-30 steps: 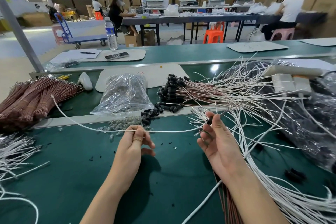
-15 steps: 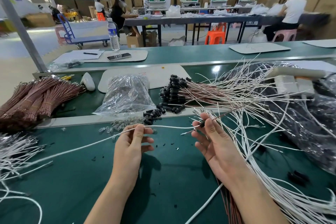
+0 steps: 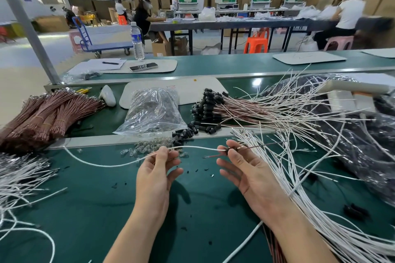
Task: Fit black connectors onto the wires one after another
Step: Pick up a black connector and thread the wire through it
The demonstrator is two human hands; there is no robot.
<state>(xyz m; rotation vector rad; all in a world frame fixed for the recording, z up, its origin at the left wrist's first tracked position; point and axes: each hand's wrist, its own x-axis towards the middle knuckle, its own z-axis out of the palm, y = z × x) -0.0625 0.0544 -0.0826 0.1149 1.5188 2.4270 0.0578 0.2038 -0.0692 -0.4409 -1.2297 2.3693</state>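
At the far left edge of the frame, loose white wires (image 3: 19,177) fan across the green counter (image 3: 96,209). Above them, at mid-left, tied bundles of brown wires (image 3: 47,115) lie side by side. A single white wire (image 3: 102,161) curves from left of centre rightward over the counter and into the left hand (image 3: 156,175) at lower centre. This hand's grip is narrow: thumb and fingertips pinch the wire, with the palm turned toward the camera. Above this hand lie a heap of small clear parts (image 3: 147,147), a clear plastic bag (image 3: 151,111) and, just right of the bag, a scatter of loose black connectors (image 3: 183,133). From the left hand the white wire runs on to the right, and its end meets a black connector (image 3: 230,151) at centre frame. The right hand (image 3: 250,175), right of centre, holds that connector in a fingertip grip between thumb and forefinger, its other fingers spread and relaxed. A thin dark wire (image 3: 267,145) leads rightward from the connector. Whether the white wire's end sits inside the connector cannot be told. Above, right of centre, a sheaf of capped wires (image 3: 245,111) lies with its black ends pointing left. A mass of long white wires (image 3: 333,232) sweeps toward the lower right corner, beside a dark plastic bag (image 3: 367,151) at the right edge.
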